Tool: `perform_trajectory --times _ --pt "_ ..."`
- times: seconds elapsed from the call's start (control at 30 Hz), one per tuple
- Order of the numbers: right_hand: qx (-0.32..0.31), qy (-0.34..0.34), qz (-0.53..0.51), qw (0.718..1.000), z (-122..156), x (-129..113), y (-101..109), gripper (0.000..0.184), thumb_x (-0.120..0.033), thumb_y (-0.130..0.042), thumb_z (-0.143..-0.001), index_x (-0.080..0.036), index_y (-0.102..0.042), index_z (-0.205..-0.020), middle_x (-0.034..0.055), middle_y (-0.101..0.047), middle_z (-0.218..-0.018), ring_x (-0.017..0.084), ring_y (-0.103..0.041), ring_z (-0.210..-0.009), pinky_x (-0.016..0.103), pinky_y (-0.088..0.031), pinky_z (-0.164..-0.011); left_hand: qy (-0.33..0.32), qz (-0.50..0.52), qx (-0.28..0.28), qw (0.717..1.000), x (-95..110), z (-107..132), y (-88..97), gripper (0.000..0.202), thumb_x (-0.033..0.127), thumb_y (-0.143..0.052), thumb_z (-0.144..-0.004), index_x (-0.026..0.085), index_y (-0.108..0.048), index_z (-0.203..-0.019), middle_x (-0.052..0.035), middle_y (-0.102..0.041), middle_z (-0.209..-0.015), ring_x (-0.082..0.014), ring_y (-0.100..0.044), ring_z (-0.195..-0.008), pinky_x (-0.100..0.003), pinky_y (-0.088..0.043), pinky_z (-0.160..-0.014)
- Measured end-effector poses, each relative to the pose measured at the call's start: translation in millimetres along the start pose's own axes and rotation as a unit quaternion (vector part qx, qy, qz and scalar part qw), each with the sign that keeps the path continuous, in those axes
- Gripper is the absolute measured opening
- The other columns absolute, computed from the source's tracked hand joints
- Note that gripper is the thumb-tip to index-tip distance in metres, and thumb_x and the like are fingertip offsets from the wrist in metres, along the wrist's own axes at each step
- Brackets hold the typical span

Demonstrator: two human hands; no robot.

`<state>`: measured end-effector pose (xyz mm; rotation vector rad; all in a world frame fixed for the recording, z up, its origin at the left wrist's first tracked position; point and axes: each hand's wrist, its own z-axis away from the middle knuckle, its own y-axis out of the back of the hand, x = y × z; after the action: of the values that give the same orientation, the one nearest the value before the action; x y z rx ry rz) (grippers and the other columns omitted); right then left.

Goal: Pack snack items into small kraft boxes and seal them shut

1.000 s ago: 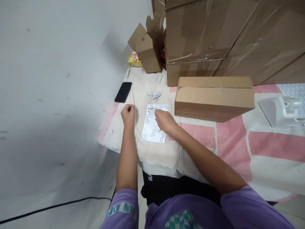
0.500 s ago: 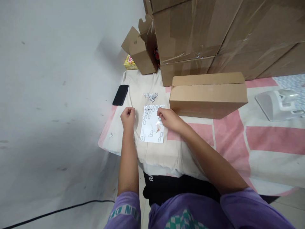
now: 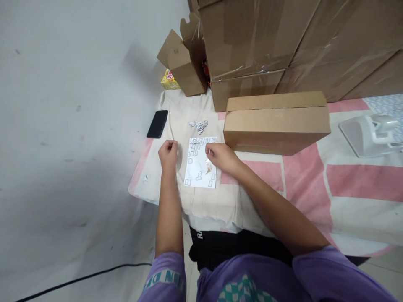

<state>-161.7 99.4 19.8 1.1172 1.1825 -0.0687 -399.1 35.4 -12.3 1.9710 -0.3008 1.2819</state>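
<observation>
A white sheet [image 3: 198, 170] printed with small rectangular labels lies on the beige cloth in front of me. My right hand [image 3: 220, 157] rests at its right edge, fingers pinched on a small clear sticker [image 3: 208, 164] that hangs over the sheet. My left hand [image 3: 168, 154] sits just left of the sheet, fingers curled into a loose fist; what it holds, if anything, is too small to name. A little heap of peeled scraps [image 3: 198, 124] lies beyond the sheet.
A black phone [image 3: 157, 123] lies at the far left of the cloth. A long cardboard box [image 3: 277, 121] sits to the right, with big taped cartons [image 3: 283, 46] stacked behind. An open small carton [image 3: 181, 67], a yellow packet [image 3: 170, 79] and a white device [image 3: 368, 134] are also here.
My right hand has lifted off the sheet's middle to its right edge, peeling a clear sticker up. My left hand has stayed put. The view shifted slightly.
</observation>
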Motion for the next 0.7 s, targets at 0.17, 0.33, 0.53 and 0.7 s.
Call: perform_trajectory --times 0.17,0.33,0.53,0.7 --pt "0.012 -0.026 -0.004 1.000 -0.3 -3.5 0.1 0.010 -0.015 -0.054 -0.091 -0.021 -0.062 -0.090 -0.0003 -0.063 -0.071 0.015 -0.053 -0.066 0.026 -0.030 -0.060 0.002 0.003 -0.001 1.000 1.5 -0.2 -0.4 0.015 0.032 -0.060 -0.083 0.020 -0.067 -0.078 0.0016 -0.062 -0.071 -0.0135 -0.057 -0.068 -0.025 -0.045 -0.069" --pt "0.015 -0.018 0.063 0.998 -0.9 -2.2 -2.9 0.013 -0.012 -0.054 -0.090 -0.021 -0.062 -0.094 0.0027 -0.069 -0.091 0.016 -0.057 -0.077 0.027 -0.027 -0.059 0.005 0.000 -0.008 1.000 4.3 0.4 0.5 0.014 0.031 -0.060 -0.083 0.020 -0.068 -0.080 0.0017 -0.063 -0.072 -0.0138 -0.057 -0.070 -0.025 -0.045 -0.069" --pt "-0.002 -0.016 0.121 0.993 -1.9 -2.6 -5.4 0.016 -0.016 -0.052 -0.095 -0.019 -0.066 -0.101 0.0068 -0.069 -0.108 0.019 -0.061 -0.087 0.029 -0.028 -0.060 0.006 -0.003 -0.009 1.000 5.7 0.3 0.9 0.015 0.032 -0.060 -0.083 0.020 -0.068 -0.079 0.0019 -0.062 -0.071 -0.0133 -0.055 -0.068 -0.025 -0.044 -0.068" --pt "0.010 -0.008 0.108 0.994 -2.6 -0.9 -7.0 0.019 -0.009 -0.051 -0.091 -0.021 -0.066 -0.091 0.0042 -0.070 -0.098 0.018 -0.060 -0.082 0.028 -0.030 -0.060 0.005 -0.005 -0.009 1.000 6.4 -0.2 0.6 0.014 0.031 -0.061 -0.082 0.020 -0.067 -0.077 0.0029 -0.060 -0.067 -0.0130 -0.054 -0.065 -0.025 -0.043 -0.067"
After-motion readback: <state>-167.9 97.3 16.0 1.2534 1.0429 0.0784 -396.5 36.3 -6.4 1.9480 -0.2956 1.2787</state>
